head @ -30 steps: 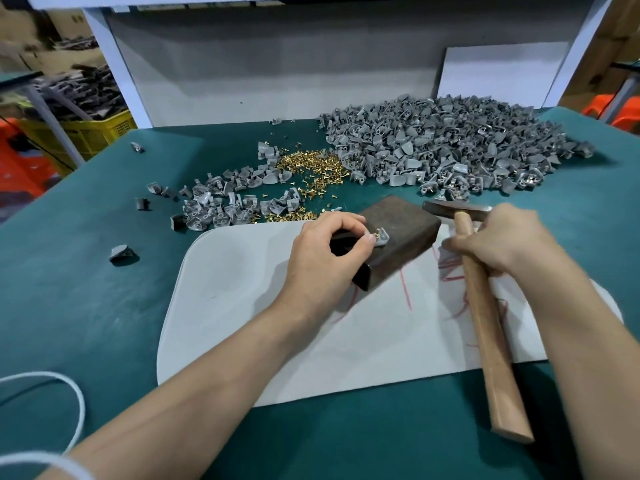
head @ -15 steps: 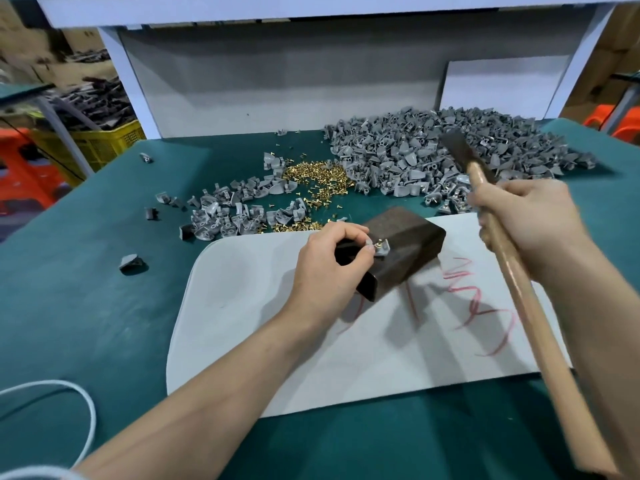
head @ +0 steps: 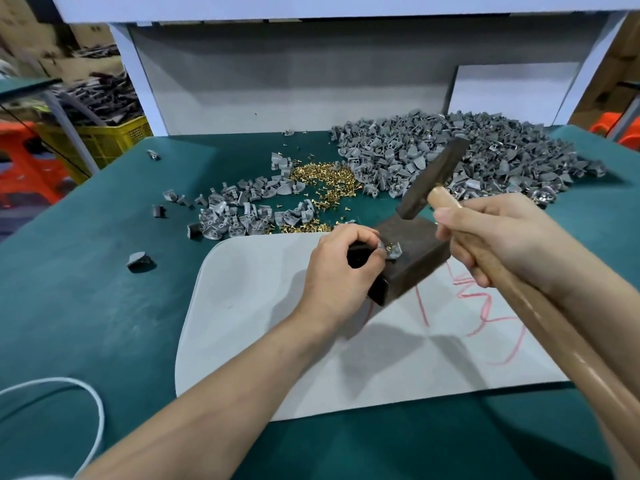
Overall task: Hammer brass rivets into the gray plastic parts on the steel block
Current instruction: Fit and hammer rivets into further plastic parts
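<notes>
Pinching a small gray part between the curled fingers and thumb of the left hand, and pressing it down on the near left edge of the steel block. Showing a glint of brass in that part, probably a rivet standing in it, though too small to tell for sure.

Gripping the wooden handle of a hammer in the right hand, fingers wrapped tight around it just below the head. Holding the dark head tilted in the air, its lower end over the far edge of the block and clear of the pinched part.

Under the block, a white mat with red scribbles on its right half, laid on a green worktop.

Beyond the mat, a loose heap of brass rivets. Left of it, a small scatter of gray parts, with a few strays further left. Right of it, toward the back wall, a much larger pile of gray parts.

At the near left edge, a loop of white cord. Off the worktop at far left, a yellow crate.
</notes>
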Demonstrator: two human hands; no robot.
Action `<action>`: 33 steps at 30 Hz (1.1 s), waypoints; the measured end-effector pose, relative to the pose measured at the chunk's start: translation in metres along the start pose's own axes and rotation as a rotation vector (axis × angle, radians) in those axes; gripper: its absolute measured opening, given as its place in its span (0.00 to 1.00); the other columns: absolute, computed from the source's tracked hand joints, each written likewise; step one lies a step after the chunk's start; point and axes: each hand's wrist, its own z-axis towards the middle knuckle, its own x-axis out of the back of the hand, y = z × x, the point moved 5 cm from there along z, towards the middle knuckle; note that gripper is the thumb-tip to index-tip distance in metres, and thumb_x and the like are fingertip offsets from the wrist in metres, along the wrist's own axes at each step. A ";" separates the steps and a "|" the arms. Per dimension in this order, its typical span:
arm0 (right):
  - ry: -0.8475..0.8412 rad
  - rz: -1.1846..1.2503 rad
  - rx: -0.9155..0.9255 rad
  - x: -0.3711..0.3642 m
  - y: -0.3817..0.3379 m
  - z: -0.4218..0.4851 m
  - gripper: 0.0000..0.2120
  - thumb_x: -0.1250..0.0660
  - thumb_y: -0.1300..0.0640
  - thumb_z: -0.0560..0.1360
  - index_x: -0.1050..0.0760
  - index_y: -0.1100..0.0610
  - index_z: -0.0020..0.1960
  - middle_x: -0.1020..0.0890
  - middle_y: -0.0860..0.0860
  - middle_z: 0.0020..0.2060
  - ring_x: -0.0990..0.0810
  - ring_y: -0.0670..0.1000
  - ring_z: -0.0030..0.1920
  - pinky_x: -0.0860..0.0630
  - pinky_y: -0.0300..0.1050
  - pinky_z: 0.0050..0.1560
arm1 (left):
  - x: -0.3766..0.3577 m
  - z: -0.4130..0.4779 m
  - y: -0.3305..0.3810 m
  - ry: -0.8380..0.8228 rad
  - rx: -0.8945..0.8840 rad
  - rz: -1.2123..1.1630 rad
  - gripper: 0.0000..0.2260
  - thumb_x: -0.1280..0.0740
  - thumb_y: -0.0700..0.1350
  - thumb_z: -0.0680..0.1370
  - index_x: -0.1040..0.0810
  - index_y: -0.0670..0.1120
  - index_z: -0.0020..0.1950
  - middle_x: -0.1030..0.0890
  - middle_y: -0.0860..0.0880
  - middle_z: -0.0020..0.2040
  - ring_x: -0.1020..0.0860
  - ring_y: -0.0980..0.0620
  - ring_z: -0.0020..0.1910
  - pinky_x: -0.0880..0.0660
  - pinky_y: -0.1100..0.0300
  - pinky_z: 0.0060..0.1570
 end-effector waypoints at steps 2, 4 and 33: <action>-0.040 -0.006 0.001 -0.003 -0.002 -0.002 0.13 0.37 0.56 0.77 0.24 0.65 0.39 0.28 0.54 0.20 0.32 0.50 0.15 0.34 0.37 0.18 | 0.000 0.000 0.001 -0.002 -0.004 0.015 0.06 0.30 0.37 0.75 0.23 0.48 0.41 0.20 0.54 0.48 0.23 0.48 0.54 0.28 0.47 0.58; -0.044 -0.015 0.002 -0.004 0.000 -0.001 0.13 0.37 0.56 0.77 0.23 0.64 0.39 0.28 0.53 0.20 0.32 0.50 0.16 0.35 0.37 0.18 | 0.001 -0.001 0.000 -0.002 0.001 0.014 0.05 0.31 0.37 0.75 0.22 0.47 0.42 0.20 0.53 0.48 0.23 0.48 0.54 0.28 0.47 0.58; -0.054 0.105 0.027 -0.036 0.023 0.014 0.02 0.33 0.68 0.70 0.23 0.66 0.38 0.25 0.52 0.22 0.34 0.46 0.15 0.39 0.33 0.18 | -0.002 -0.003 0.001 -0.031 -0.026 0.007 0.06 0.29 0.40 0.75 0.20 0.50 0.39 0.19 0.53 0.50 0.27 0.55 0.57 0.32 0.58 0.59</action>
